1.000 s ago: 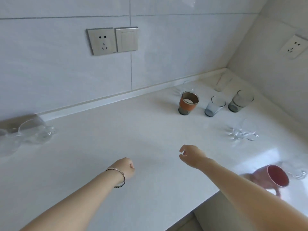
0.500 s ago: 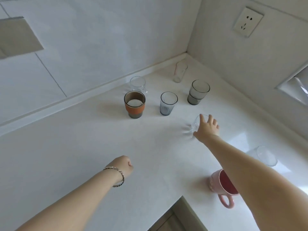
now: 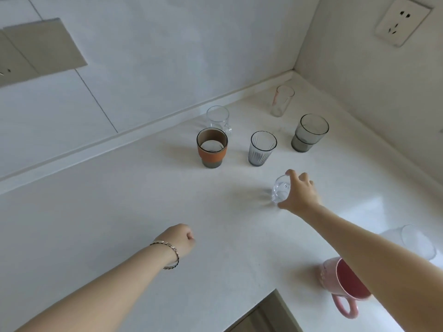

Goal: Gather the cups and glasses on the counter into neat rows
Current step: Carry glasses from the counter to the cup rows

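The fingers [image 3: 305, 177] of the right hand [image 3: 300, 194] were curled round a small clear glass [image 3: 280, 191], with the forefinger over its rim and the thumb low at its base. The glass was low over the white counter [image 3: 119, 212], in front of the ribbed grey glass [image 3: 261, 148] and apart from it. Whether its foot touched the counter could not be told.

The left hand [image 3: 178, 238] was closed in a loose fist and held nothing. It hovered over the bare middle of the counter, with a thin bracelet [image 3: 170, 256] at the wrist.

Beyond the right hand three vessels stood upright in a rough row: an orange-banded cup [image 3: 212, 149], the ribbed grey glass and a smoky grey glass [image 3: 309, 133]. Behind the orange-banded cup, near the wall, stood a clear mug [image 3: 218, 117] with its handle to the right. A tall clear glass [image 3: 282, 100] stood in the corner.

Near the counter's front edge a pink mug [image 3: 335, 279] was partly hidden under the right forearm. A clear tumbler [image 3: 418, 242] was just beyond it. A socket [image 3: 402, 19] sat on the right wall.
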Demonstrator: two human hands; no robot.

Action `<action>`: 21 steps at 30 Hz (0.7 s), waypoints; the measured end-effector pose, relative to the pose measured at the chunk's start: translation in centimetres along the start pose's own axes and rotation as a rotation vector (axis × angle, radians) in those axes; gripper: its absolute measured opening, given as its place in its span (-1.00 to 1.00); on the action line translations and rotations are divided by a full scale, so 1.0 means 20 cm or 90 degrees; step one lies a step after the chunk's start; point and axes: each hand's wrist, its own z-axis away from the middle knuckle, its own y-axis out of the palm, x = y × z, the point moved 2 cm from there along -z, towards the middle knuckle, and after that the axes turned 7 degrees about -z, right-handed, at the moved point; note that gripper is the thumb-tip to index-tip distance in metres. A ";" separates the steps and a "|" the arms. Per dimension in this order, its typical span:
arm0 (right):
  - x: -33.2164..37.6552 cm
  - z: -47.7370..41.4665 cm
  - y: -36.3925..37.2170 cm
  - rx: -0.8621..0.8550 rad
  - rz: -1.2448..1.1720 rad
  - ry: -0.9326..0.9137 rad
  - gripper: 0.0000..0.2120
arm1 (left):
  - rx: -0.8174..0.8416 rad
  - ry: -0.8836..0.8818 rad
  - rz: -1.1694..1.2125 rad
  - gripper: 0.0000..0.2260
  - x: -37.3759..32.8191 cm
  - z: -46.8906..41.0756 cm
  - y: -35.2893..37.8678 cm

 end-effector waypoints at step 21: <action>2.25 1.56 1.24 0.319 0.183 -0.646 -0.22 | -0.120 -0.411 0.237 -0.88 2.28 1.11 0.14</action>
